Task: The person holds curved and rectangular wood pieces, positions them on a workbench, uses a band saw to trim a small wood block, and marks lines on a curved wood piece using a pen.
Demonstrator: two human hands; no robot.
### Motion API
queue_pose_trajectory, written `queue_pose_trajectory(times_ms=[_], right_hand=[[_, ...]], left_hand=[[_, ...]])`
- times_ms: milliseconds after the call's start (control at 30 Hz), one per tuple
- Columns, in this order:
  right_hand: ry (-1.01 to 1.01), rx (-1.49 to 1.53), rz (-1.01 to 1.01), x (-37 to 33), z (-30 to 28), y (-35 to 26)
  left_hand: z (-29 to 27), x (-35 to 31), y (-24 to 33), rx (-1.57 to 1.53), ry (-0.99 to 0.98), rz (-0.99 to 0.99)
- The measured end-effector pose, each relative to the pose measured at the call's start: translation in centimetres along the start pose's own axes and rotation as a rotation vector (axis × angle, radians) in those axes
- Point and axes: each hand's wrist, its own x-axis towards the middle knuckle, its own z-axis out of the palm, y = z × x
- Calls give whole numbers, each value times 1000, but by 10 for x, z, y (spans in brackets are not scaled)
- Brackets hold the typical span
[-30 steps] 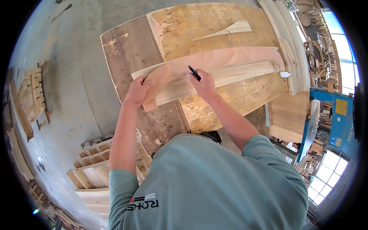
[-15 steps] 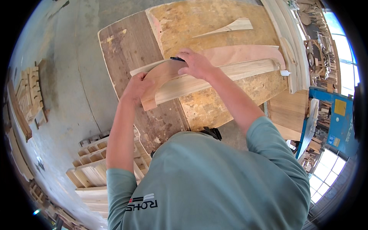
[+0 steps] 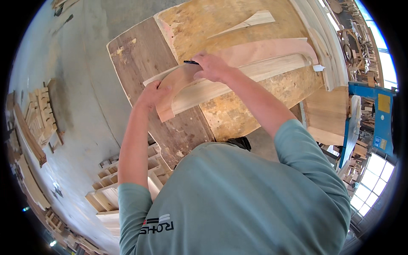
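Note:
A long, curved reddish wooden template (image 3: pixel 267 50) lies over a paler board (image 3: pixel 250 77) on the worktable. My left hand (image 3: pixel 149 94) grips the template's left end from its outer edge, the thumb resting on top. In my right hand (image 3: pixel 212 68) is a black pen (image 3: pixel 191 62), pinched between the fingers, at the template's far curved edge. Whether its tip touches wood is too small to make out. The rest of that hand hovers over or rests on the template.
A tapering wooden offcut (image 3: pixel 257 19) lies farther back on the stained tabletop (image 3: pixel 238 117). Long planks (image 3: pixel 327 46) line the right side. Stacked timber (image 3: pixel 106 197) stands at lower left, more cut pieces (image 3: pixel 40 112) on the floor, and a blue machine (image 3: pixel 382 114) at right.
My right hand with the pen has shifted slightly left along the template's far edge. The left hand keeps its grip. The whole view has tilted a little.

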Motion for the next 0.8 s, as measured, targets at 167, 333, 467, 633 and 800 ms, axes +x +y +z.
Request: queue_pose_trajectory(times_ms=[167, 333, 467, 633, 800], right_hand=[[15, -19, 0, 1, 1, 1], [51, 15, 13, -4, 3, 4], [120, 111, -60, -5, 9, 10], [185, 51, -84, -5, 13, 10], [209, 67, -64, -8, 17, 14]], left_hand=[[1, 0, 3, 72, 27, 75], [12, 0, 16, 134, 110, 87], [9, 10, 8, 70, 141, 79], [6, 16, 4, 121, 132, 33], [1, 21, 1, 142, 84, 80]])
